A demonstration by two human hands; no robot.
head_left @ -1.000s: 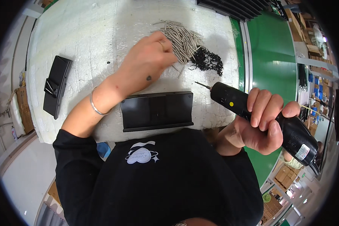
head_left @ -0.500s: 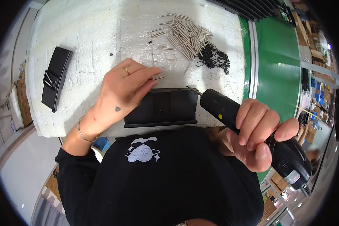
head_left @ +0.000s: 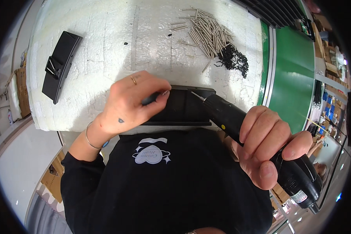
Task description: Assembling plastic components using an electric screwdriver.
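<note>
In front of my body lies a black panel [head_left: 183,107] with raised edges, partly covered by my left hand [head_left: 134,99]. Thumb and fingers of that hand are closed on a thin metal pin [head_left: 165,93], whose tip alone peeks out above the panel. My right hand [head_left: 263,148] is wrapped round a black electric screwdriver [head_left: 227,114]. Its bit points left, over the panel's far edge; whether it touches cannot be seen.
Farther back, a heap of metal pins [head_left: 210,33] adjoins a pile of small black screws [head_left: 234,60]. Another black panel [head_left: 60,66], with pins in its holder, lies at the left. White padding [head_left: 101,50] covers the table beside a green surface [head_left: 288,74].
The view has shifted, so the heaps appear farther right. My left hand has come in closer over the panel with the pin, and the screwdriver bit now reaches over the panel's far edge.
</note>
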